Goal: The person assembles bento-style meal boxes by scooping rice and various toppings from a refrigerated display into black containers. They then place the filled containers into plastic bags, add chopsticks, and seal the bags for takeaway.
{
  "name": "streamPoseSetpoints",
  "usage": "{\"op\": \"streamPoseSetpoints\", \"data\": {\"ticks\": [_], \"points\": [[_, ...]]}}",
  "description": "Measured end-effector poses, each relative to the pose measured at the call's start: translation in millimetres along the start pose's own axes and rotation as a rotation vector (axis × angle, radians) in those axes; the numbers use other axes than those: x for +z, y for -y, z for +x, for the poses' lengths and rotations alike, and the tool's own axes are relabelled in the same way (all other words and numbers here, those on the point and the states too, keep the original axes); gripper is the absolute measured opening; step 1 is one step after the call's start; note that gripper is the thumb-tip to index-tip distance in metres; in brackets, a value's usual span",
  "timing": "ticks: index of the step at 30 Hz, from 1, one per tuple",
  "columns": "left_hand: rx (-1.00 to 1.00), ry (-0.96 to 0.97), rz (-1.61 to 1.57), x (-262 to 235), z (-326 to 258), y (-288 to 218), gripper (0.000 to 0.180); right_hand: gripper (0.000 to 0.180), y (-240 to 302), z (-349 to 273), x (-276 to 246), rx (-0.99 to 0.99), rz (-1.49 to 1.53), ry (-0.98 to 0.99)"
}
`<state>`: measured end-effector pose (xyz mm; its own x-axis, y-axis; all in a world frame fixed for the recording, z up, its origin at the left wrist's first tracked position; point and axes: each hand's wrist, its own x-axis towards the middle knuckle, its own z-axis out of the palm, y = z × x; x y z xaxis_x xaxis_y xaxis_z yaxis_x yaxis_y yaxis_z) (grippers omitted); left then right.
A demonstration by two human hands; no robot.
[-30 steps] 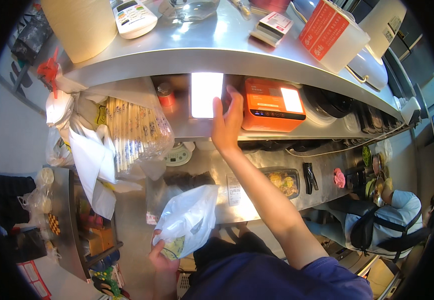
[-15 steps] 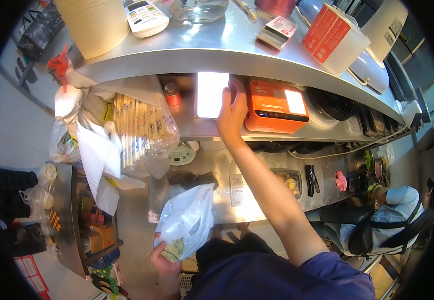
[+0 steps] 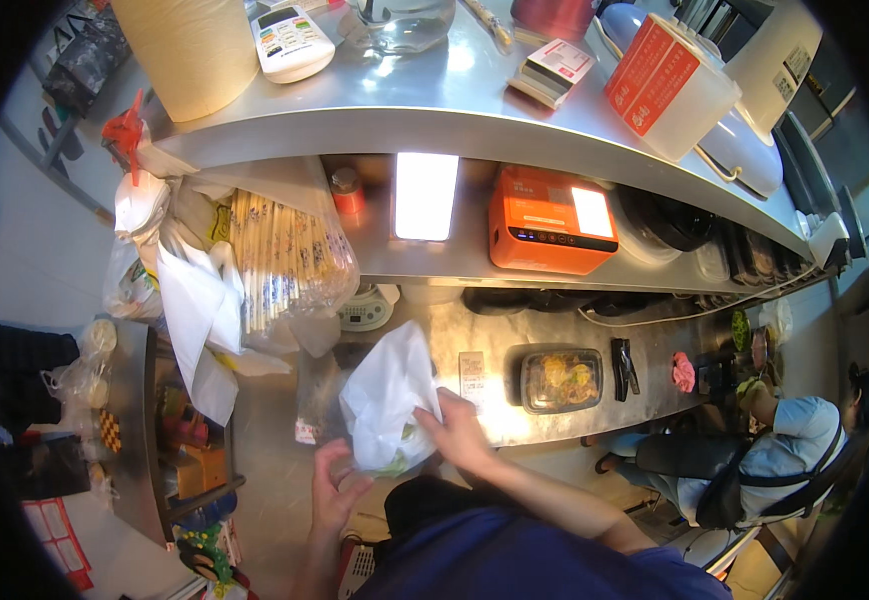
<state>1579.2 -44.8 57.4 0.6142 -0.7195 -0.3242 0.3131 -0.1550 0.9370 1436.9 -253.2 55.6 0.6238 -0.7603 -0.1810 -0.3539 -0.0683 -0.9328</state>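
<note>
A white plastic bag (image 3: 387, 390) hangs in front of me at the counter's near edge, with something greenish showing through its bottom. My right hand (image 3: 460, 435) grips the bag's right side between thumb and fingers. Beside the bag's lower left is my left hand (image 3: 337, 490), its fingers curved and apart, close to the plastic. To the right of the bag a paper slip (image 3: 471, 378) lies on the steel counter. Further right sits a lidded black food container (image 3: 562, 382) with yellowish food inside.
Over the counter, a shelf holds a bright-screened phone (image 3: 426, 197), an orange printer-like box (image 3: 555, 222) and a bag of wrapped chopsticks (image 3: 280, 255). Black-wrapped utensils (image 3: 625, 368) and a pink crumpled thing (image 3: 683, 372) lie rightward. A person (image 3: 780, 435) sits at right.
My right hand has come down from the phone on the shelf to the plastic bag. My left hand has loosened from the bag's bottom, and the bag has shifted slightly right and up.
</note>
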Motion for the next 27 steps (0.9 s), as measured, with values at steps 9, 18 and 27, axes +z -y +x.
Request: {"op": "streamPoseSetpoints", "data": {"ticks": [9,18,27], "points": [[-0.027,-0.166,0.084,17,53,46,0.044,0.026,-54,-1,-75,-0.093,-0.275,-0.072],[-0.419,-0.038,-0.411,19,21,-7,0.041,0.065,-270,-32,-280,0.531,-0.359,-0.686],[-0.367,-0.119,-0.099,4,-8,-56,0.036,0.023,-304,-57,-275,0.462,0.946,-0.373]]}}
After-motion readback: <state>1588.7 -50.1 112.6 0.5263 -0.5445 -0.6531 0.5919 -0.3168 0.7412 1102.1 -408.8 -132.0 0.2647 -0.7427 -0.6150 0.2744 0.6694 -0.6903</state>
